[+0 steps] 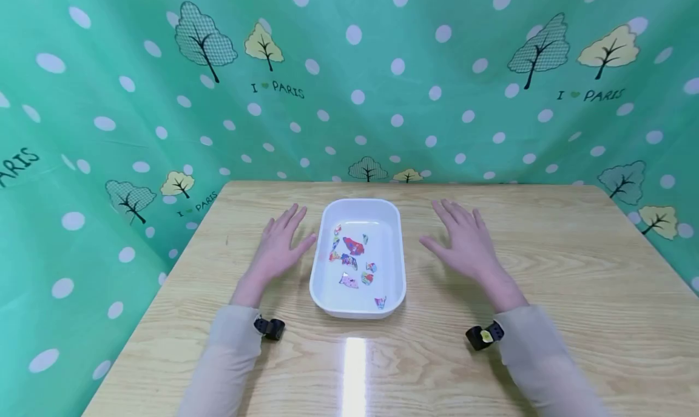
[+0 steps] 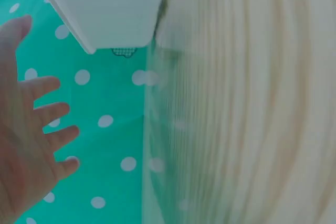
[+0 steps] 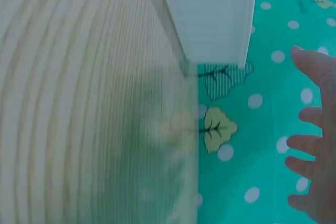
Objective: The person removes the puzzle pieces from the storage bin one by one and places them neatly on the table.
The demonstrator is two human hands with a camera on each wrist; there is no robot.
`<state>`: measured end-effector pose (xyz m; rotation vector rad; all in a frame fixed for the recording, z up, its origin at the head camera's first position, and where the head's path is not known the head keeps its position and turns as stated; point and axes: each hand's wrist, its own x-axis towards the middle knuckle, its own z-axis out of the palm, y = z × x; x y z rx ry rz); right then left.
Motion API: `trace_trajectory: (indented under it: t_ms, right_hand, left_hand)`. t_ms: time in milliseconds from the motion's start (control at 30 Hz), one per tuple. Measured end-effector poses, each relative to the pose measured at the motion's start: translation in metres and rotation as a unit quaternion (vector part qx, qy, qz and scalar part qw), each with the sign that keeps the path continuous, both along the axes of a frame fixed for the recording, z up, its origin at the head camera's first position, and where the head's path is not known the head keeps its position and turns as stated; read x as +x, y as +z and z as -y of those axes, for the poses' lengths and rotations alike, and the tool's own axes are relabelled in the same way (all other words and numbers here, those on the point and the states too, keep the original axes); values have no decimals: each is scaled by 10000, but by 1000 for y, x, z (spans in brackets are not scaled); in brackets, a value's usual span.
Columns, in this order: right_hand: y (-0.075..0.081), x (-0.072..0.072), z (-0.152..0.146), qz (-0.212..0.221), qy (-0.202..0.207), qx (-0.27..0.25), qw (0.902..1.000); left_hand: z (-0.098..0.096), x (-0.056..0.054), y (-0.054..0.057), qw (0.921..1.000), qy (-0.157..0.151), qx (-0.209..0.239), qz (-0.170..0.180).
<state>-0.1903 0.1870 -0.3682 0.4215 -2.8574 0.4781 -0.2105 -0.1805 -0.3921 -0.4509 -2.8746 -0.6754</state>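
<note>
A white rectangular tub (image 1: 357,308) with rounded corners stands on the table between the two hands. Several small colourful cut-out pieces, stickers by their look, lie scattered on its floor, among them a red-and-blue piece (image 1: 354,246) and a pink one (image 1: 348,280). To the tub's left, my left hand (image 1: 277,247) is held with fingers spread and nothing in it, the thumb pointing at the tub wall. My right hand (image 1: 463,241) mirrors it on the other side, fingers extended, farther from the tub. Both wrist views show the tub's outer wall (image 2: 110,9) and a bare palm.
The wood-grain table (image 1: 573,271) reaches back to a green polka-dot cloth (image 1: 398,101) printed with trees. A strip of light (image 1: 355,374) reflects off the tabletop in front of the tub. Each wrist wears a small black camera (image 1: 270,328).
</note>
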Motion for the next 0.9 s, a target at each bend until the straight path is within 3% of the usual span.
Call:
trace_trajectory:
  t_ms: [167, 300, 500, 667, 900]
  right_hand:
    - [5, 1, 18, -79, 312, -273, 9991]
    - [7, 1, 34, -19, 531, -418, 9977]
    - [8, 2, 58, 50, 860, -426, 9954]
    - [8, 3, 79, 121, 1240, -326, 9917]
    - [5, 5, 103, 631, 1732, -255, 9825]
  left_hand:
    - [-7, 0, 0, 9975, 34, 690, 161]
    - [-12, 2, 0, 9886, 48, 1433, 467]
    - [-17, 1, -3, 9584, -92, 2646, 1068]
    - [-23, 0, -5, 9369, -88, 3108, 1600]
    - [-29, -3, -3, 9050, -140, 3712, 2075]
